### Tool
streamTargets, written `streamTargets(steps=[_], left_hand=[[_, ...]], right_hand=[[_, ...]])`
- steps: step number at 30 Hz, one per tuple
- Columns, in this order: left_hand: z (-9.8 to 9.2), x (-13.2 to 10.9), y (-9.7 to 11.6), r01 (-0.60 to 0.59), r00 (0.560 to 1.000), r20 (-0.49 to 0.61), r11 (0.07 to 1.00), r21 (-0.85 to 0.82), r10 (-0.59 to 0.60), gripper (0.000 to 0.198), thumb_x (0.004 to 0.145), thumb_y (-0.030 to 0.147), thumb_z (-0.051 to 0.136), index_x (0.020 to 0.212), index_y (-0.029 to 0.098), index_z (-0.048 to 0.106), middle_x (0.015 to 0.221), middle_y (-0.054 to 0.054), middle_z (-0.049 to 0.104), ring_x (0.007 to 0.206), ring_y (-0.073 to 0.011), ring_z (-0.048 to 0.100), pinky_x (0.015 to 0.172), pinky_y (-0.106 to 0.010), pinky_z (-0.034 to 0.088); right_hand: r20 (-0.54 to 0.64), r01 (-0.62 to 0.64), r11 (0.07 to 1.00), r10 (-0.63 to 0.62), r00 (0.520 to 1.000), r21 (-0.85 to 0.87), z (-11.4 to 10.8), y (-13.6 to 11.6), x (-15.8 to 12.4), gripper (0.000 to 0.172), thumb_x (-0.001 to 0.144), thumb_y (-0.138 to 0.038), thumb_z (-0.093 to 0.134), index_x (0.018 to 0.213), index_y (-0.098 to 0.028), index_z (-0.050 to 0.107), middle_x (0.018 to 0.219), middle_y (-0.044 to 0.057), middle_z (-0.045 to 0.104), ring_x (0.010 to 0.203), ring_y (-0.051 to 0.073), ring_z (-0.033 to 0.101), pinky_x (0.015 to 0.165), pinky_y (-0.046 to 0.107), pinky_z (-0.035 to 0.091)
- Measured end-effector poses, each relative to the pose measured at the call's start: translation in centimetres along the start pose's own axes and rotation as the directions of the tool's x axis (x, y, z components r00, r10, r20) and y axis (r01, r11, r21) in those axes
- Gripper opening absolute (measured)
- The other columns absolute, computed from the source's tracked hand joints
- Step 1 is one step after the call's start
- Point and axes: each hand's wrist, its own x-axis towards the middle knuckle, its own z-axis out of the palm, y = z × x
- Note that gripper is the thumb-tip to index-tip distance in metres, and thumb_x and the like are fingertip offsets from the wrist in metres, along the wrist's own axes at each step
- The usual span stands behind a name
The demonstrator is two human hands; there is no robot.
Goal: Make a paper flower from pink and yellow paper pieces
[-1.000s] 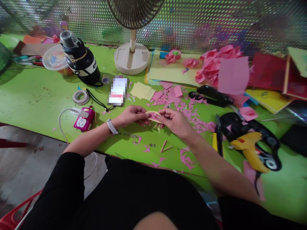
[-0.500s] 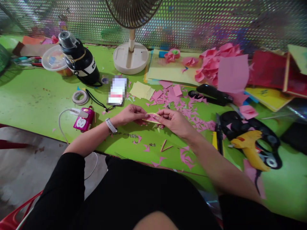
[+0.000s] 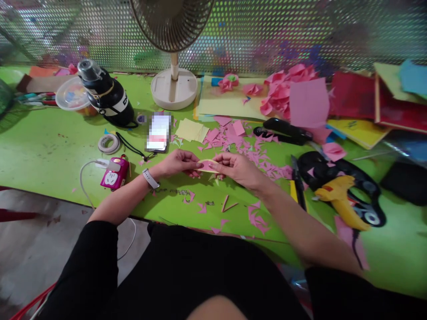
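Observation:
A small pink paper piece with a yellow edge (image 3: pixel 208 166) is stretched between my two hands above the green table (image 3: pixel 140 240). My left hand (image 3: pixel 182 163) pinches its left end, and my right hand (image 3: pixel 235 169) pinches its right end with the thumb on top. Just beyond my hands lie pink paper scraps (image 3: pixel 247 146) and a stack of yellow paper squares (image 3: pixel 191 130). Two thin sticks (image 3: pixel 229 204) form a V nearer to my body, with more pink scraps beside them.
A fan (image 3: pixel 174 91), black bottle (image 3: pixel 111 100) and phone (image 3: pixel 159 133) stand or lie beyond my hands. At left are a tape roll (image 3: pixel 109 143) and pink power adapter (image 3: pixel 115 173). A stapler (image 3: pixel 285 131) and yellow glue gun (image 3: pixel 343 198) lie at right.
The camera view has shifted slightly, so the table items sit a little further left, the far ones also lower. Both hands still pinch the paper piece, which shows its pink face a bit differently.

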Motion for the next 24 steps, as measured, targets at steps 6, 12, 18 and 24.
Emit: streamTargets(steps=[6,12,18,24], left_hand=[[-0.1,-0.3,0.3,-0.014,0.999,-0.03,1.0,0.022,0.015,0.037,0.074,0.035,0.091,0.088,0.007,0.072,0.074,-0.008,0.078,0.062,-0.0101,0.073,0.065,-0.02,0.06],[-0.6,-0.3,0.9,-0.017,0.992,-0.122,1.0,0.019,0.019,0.04,0.07,0.038,0.094,0.085,0.008,0.072,0.075,-0.008,0.078,0.063,-0.0108,0.073,0.067,-0.022,0.061],[-1.3,-0.1,1.1,-0.002,0.98,-0.2,1.0,0.03,0.008,0.031,0.075,0.031,0.091,0.085,0.009,0.072,0.074,-0.007,0.078,0.064,-0.0115,0.074,0.067,-0.022,0.062],[-1.5,-0.2,1.3,-0.009,0.978,-0.207,0.999,0.038,0.017,0.029,0.078,0.03,0.089,0.089,0.008,0.073,0.077,-0.008,0.079,0.067,-0.0117,0.075,0.068,-0.023,0.063]], right_hand=[[0.027,0.022,0.998,-0.02,0.999,-0.056,-0.3,0.1,0.3,0.038,0.084,-0.056,0.076,0.1,-0.021,0.071,0.09,0.005,0.073,0.073,0.017,0.067,0.067,0.034,0.058],[-0.036,0.106,0.824,-0.152,0.988,-0.557,-2.3,-1.5,-0.7,0.028,0.092,-0.043,0.063,0.11,-0.023,0.074,0.108,0.01,0.073,0.089,0.023,0.068,0.075,0.04,0.057],[0.156,0.194,0.511,-0.117,0.981,-0.838,-1.6,0.4,-0.9,0.034,0.09,-0.022,0.06,0.122,-0.021,0.071,0.126,0.014,0.066,0.088,0.022,0.066,0.06,0.032,0.056],[0.096,0.177,0.551,-0.173,0.98,-0.815,-1.1,1.0,0.4,0.022,0.095,-0.013,0.05,0.097,-0.017,0.072,0.099,0.011,0.071,0.074,0.017,0.064,0.062,0.033,0.057]])
